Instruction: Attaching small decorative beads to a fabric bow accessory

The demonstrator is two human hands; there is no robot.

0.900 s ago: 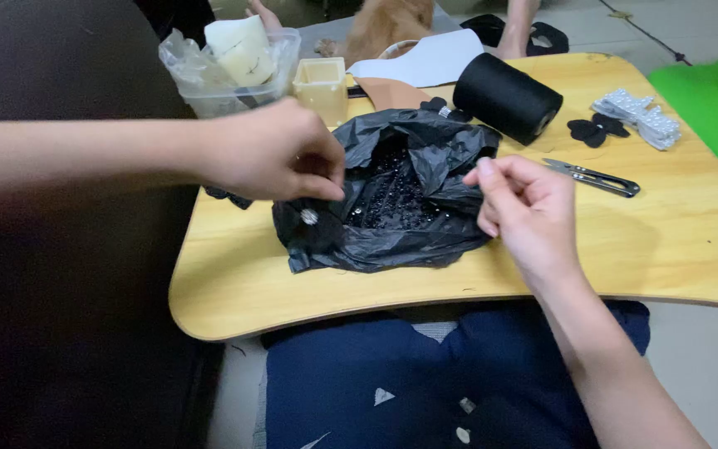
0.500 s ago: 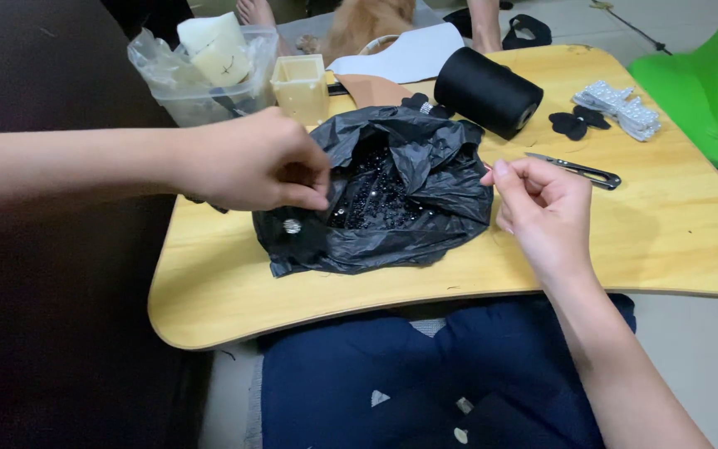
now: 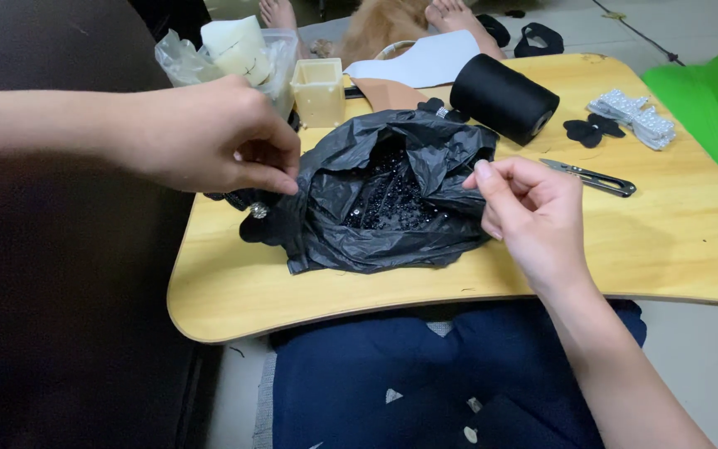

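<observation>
Black plastic bag (image 3: 392, 195), one, lies open at tray (image 3: 475, 287) centre, small dark beads inside. Left hand (image 3: 209, 137) pinches its 9 o'clock edge; right hand (image 3: 533, 212), fingertips pinched together, sits at 3 o'clock. One black thread spool (image 3: 504, 98) at 1 o'clock, one snips (image 3: 592, 176) at 3.

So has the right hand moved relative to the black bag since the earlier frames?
No: right hand keeps pinching at the black bag's right rim, beside the snips.

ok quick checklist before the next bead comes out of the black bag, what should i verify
1. Black bag open, beads visible inside: ok.
2. Left hand pinching the bag's left edge beside the small black piece with a shiny stud: ok.
3. Right hand at the bag's right rim, fingertips pinched: ok; whether it holds a bead or needle: cannot tell.
4. Snips apart from the right hand on the tray: ok.
5. Black spool lying on its side behind the bag, might roll: not ok.
</observation>
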